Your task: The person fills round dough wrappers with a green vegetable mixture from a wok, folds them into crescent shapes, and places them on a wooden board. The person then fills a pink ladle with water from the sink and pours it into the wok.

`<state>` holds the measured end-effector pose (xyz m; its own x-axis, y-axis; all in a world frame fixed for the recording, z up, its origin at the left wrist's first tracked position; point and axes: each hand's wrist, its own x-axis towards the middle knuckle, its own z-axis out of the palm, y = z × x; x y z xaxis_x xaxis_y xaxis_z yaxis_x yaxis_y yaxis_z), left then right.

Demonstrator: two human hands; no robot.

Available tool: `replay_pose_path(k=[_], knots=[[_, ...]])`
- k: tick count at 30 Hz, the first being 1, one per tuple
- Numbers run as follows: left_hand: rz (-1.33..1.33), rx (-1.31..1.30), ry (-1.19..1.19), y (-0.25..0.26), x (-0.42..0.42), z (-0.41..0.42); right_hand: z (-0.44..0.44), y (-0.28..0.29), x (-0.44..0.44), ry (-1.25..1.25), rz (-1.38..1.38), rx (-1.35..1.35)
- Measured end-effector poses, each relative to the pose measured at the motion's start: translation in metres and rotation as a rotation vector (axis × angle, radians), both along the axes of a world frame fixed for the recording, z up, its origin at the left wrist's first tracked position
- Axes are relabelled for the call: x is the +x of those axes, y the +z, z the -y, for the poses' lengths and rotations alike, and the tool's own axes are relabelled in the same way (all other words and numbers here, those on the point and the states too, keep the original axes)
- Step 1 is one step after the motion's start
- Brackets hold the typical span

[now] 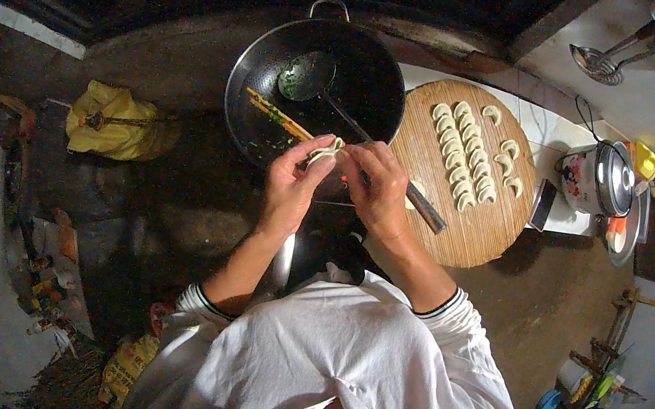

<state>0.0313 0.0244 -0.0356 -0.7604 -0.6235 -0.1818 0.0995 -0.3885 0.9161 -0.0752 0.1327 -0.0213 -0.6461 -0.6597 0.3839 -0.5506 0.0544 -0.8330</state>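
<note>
A partly folded dumpling [326, 152] is pinched between the fingertips of my left hand [293, 182] and my right hand [381, 191], over the near right rim of a dark wok [362, 46]. Inside the wok rests a metal ladle [307, 76] with green chopped filling in its bowl. Its long handle [428, 212] passes beneath my right hand and out over a round slatted board [409, 130]. Wooden chopsticks [274, 113] with green bits on them slant from the wok towards my left hand. Several crescent dumplings [455, 159] lie in two rows on the board, with a few loose ones [510, 148] to their right.
Right of the board, a dark phone [542, 205] lies on the white tiled counter [530, 118], near a lidded pot [598, 177]. Skimming utensils [598, 65] hang on the wall. A yellow sack [112, 120] stands at left. Shelved items [584, 407] are at lower right.
</note>
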Motion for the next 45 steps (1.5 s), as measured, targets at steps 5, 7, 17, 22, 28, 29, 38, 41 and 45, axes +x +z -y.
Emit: replay_pose_path(k=[5,7,17,22,28,29,38,41,45], knots=[[0.017,0.001,-0.006,0.006,0.002,0.001,-0.002,0.006,-0.009,0.033,0.337,0.007],[0.016,-0.015,-0.031,0.007,0.003,0.002,0.000,0.000,-0.015,0.093,0.356,-0.007],[0.022,-0.019,-0.032,0.009,0.005,0.002,-0.003,0.007,-0.013,0.148,0.152,0.046],[0.011,-0.030,-0.036,0.004,0.004,0.001,-0.004,0.007,-0.012,0.116,-0.113,0.039],[0.041,-0.017,-0.069,0.010,0.005,-0.001,-0.006,0.003,-0.010,0.099,-0.216,0.034],[0.042,-0.030,-0.066,0.009,0.005,-0.001,-0.007,0.004,-0.009,0.102,-0.140,0.043],[0.084,-0.165,-0.145,0.014,0.007,0.007,-0.007,0.015,-0.018,0.218,0.025,0.058],[0.112,-0.177,-0.199,0.013,0.010,0.012,-0.007,0.014,-0.020,0.244,-0.007,0.045],[0.109,-0.160,-0.239,0.014,0.011,0.017,-0.005,0.008,-0.022,0.235,-0.095,-0.004]])
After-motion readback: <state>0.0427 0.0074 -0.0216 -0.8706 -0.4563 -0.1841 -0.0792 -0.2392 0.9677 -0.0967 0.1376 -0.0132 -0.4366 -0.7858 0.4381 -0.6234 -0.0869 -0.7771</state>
